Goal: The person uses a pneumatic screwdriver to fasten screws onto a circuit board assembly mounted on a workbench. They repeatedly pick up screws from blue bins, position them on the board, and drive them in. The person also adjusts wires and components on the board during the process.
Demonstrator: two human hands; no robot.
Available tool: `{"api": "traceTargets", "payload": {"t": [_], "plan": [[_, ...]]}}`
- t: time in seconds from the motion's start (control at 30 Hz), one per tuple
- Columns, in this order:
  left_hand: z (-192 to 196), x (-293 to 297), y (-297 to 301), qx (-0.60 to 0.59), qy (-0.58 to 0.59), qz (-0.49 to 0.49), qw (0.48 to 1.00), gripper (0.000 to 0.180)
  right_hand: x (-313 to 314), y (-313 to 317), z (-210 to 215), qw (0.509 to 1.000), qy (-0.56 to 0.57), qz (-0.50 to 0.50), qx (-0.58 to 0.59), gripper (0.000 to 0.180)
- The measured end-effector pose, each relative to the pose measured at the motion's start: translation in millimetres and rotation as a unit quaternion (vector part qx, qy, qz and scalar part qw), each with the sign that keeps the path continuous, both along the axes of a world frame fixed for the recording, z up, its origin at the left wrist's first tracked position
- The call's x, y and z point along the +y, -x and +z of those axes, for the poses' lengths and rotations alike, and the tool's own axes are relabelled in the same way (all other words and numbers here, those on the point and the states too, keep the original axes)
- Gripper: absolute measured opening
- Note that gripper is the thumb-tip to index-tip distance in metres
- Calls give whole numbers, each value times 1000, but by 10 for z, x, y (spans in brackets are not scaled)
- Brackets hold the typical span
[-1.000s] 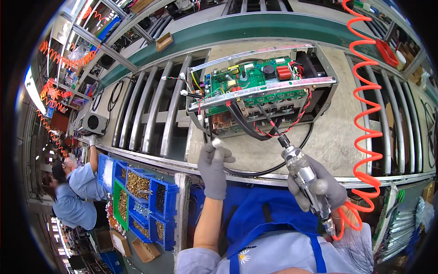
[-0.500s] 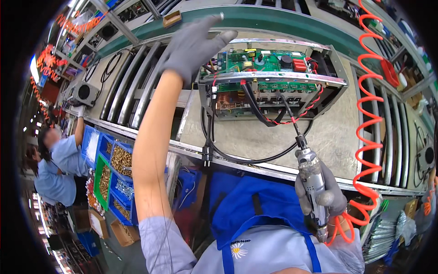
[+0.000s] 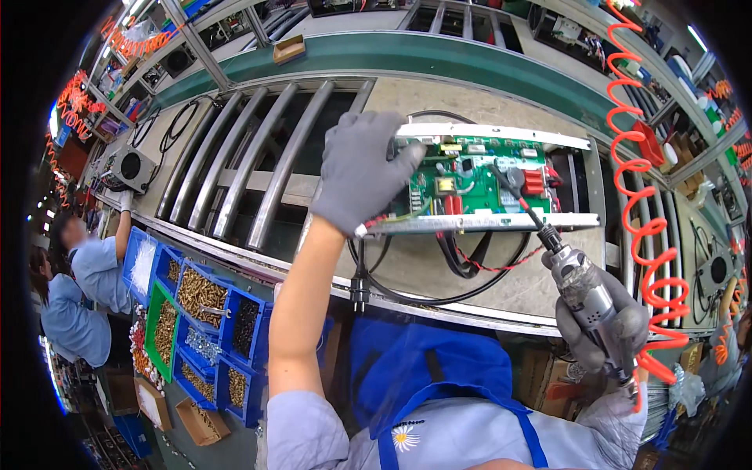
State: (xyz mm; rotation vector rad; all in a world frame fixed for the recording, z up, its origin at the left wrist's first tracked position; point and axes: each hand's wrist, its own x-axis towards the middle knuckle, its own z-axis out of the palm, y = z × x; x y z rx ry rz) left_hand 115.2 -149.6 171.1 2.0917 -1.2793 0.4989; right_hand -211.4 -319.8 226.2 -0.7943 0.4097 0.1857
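Observation:
My left hand [image 3: 362,174], in a grey glove, grips the left end of an open metal-framed electronics unit [image 3: 478,222]. The thumb reaches over its edge toward the green circuit board [image 3: 478,192], which carries red and black components. In my gloved right hand [image 3: 609,329] is a silver air screwdriver [image 3: 586,286], fingers wrapped around its body. Its long bit points up and left across the board; whether the tip touches anything I cannot tell. A black power cable with a plug [image 3: 359,290] hangs over the bench's front edge, below the unit.
A coiled orange air hose [image 3: 648,227] hangs at the right. Metal rollers [image 3: 270,168] lie left of the unit. Blue bins [image 3: 249,329] and a green bin [image 3: 161,333] of brass and silver fasteners stand at the lower left. Co-workers [image 3: 94,266] are at the far left.
My left hand has come down onto the unit's left end. The unit has tilted, so its board's top shows more and its front side less. The screwdriver has moved up and right.

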Motion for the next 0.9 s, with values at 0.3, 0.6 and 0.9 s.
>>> {"api": "traceTargets", "payload": {"t": [0.3, 0.6, 0.9], "plan": [[-38, 104, 363, -3, 3, 30, 1000, 38, -36, -163, 335, 970, 102, 176, 130, 104], [-52, 288, 811, -17, 26, 22, 999, 36, -189, -73, 436, 928, 181, 295, 136, 102], [-94, 362, 905, -25, 8, 31, 999, 37, -286, -2, 194, 935, 184, 297, 68, 118]]}}
